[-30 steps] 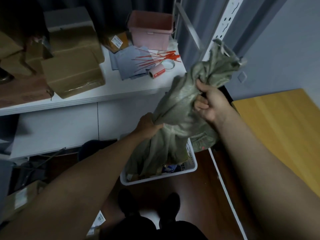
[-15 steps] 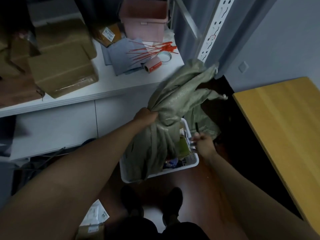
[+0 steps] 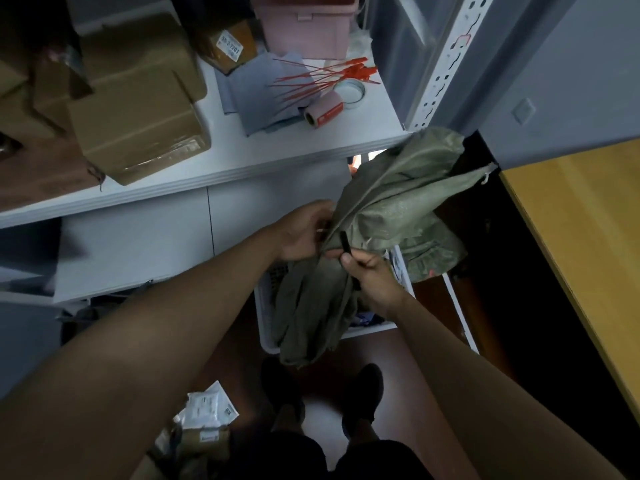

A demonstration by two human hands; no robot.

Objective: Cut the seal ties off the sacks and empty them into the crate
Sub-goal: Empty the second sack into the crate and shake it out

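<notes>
My left hand [image 3: 304, 233] has its fingers curled round the bunched neck of the green woven sack [image 3: 391, 209], and my right hand [image 3: 372, 277] pinches a slim black tool [image 3: 345, 243], likely the cutter, with its tip against that same gathered neck. The sack hangs over the white crate [image 3: 401, 271] on the floor: its limp lower half drapes down into the crate and over the near rim, while the upper half fans up and away to the right, toward the shelf upright. So its long axis runs from lower left, near my feet, to upper right, with the pinched neck about midway. I cannot make out a seal tie in the folds. The risk, as I judge it, is that the tool sits right beside my left fingertips; a slip under tension could nick them or slice the weave instead of the tie. The cloth over the rim could also spill contents onto the floor. Red seal ties [image 3: 311, 81] lie on the white shelf [image 3: 242, 157] above.
</notes>
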